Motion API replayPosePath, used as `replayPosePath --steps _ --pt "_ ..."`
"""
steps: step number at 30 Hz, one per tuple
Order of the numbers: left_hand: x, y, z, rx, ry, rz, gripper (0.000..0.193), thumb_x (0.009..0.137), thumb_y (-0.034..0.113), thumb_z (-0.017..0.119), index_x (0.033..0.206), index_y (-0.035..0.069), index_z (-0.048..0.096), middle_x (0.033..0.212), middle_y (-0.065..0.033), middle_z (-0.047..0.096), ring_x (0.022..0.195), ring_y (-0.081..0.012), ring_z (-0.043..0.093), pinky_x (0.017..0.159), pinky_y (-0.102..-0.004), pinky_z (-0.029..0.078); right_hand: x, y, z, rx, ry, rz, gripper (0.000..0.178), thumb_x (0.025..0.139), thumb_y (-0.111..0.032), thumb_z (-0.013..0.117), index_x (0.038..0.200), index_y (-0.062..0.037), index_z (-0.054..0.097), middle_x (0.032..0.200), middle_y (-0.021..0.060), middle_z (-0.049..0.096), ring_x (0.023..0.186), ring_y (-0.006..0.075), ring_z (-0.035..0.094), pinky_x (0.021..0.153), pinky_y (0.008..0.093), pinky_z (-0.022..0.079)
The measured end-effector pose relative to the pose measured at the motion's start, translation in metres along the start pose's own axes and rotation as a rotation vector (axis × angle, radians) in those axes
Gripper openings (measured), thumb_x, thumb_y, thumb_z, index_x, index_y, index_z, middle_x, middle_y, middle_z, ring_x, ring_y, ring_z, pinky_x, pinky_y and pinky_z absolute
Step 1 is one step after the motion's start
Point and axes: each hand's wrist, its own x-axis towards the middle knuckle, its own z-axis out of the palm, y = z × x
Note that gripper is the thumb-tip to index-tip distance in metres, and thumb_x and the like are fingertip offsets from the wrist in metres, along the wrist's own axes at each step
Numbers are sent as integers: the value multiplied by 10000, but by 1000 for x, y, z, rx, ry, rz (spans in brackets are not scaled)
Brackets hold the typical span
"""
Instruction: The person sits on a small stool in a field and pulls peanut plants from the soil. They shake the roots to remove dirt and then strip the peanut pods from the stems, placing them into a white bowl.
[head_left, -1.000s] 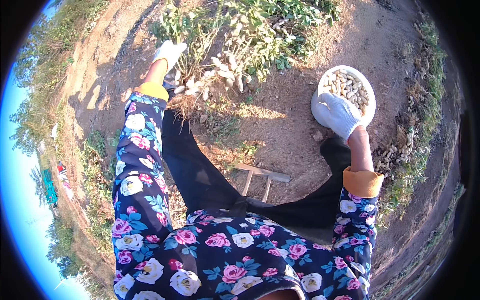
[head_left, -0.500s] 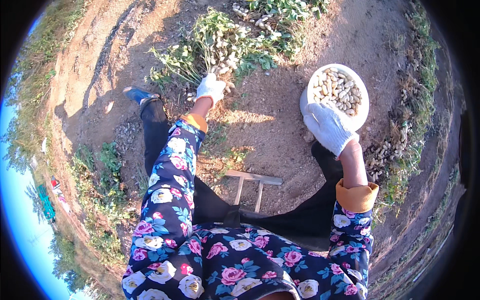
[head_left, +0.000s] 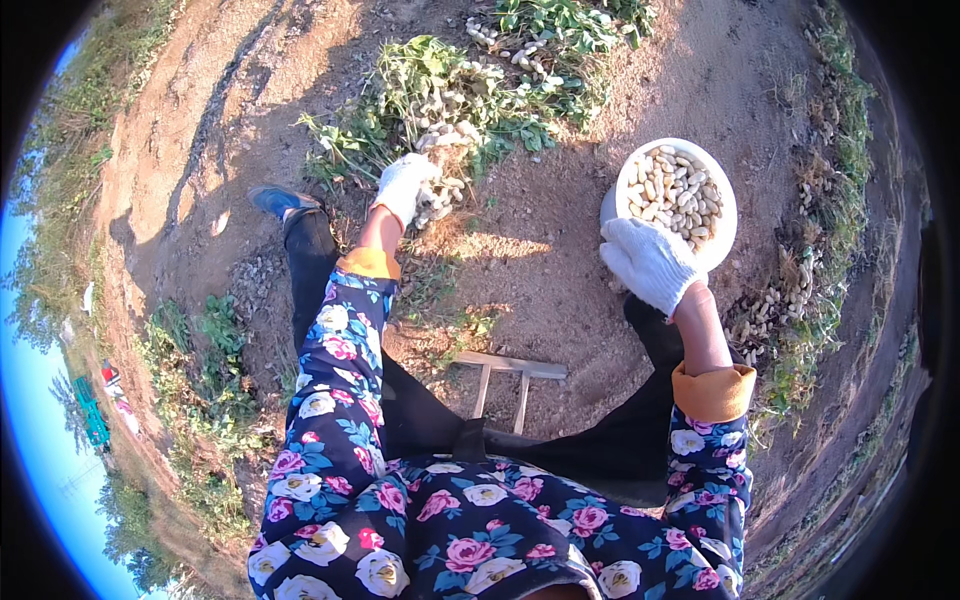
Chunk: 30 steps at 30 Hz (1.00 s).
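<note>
My left hand, in a white knit glove, is closed around a bunch of pulled peanut plants at the edge of a leafy pile. Unshelled peanuts hang from the roots just right of its fingers. At the right, my gloved right hand grips the near rim of a white bucket. The bucket stands on the soil, tilted a little, and loose peanuts fill much of it. Its fingers on the outer wall are partly hidden.
More peanut plants lie at the far middle. A heap of plants with pods runs along the right. Between my legs is a wooden frame, and my blue shoe rests at the left.
My left hand has shifted slightly left with the stems, and the peanut cluster beside it now shows more. My right hand and the bucket have moved only slightly.
</note>
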Motion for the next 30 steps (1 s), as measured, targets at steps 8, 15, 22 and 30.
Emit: replayPosePath --steps 8,15,22,30 --pt "-131 32 8 -908 -219 -66 109 868 46 595 975 64 589 891 -62 636 758 -197 633 684 -335 562 30 -37 38 785 -74 146 346 911 -381 566 1048 -70 629 986 91 659 942 222 631 824 345 494" --pt "-182 -14 36 -410 -114 201 296 912 186 589 1153 14 590 1141 -66 595 1071 -159 543 921 -324 447 76 -123 94 1377 -176 145 267 920 -328 559 1083 -127 628 950 -6 624 810 85 583 660 246 497" --pt "-152 -58 26 -656 -70 -81 491 935 281 547 1400 225 397 1334 55 472 1097 -101 490 756 -355 457 44 -159 33 1214 39 131 185 879 -206 633 1014 -80 635 799 -31 592 614 39 490 526 197 384" --pt "-146 -30 2 -663 -192 64 390 947 263 538 1295 106 461 1198 -39 555 970 -171 563 795 -310 475 -35 -194 -93 1345 240 -267 165 913 -148 616 1052 -60 601 830 -8 617 647 34 539 543 156 416"
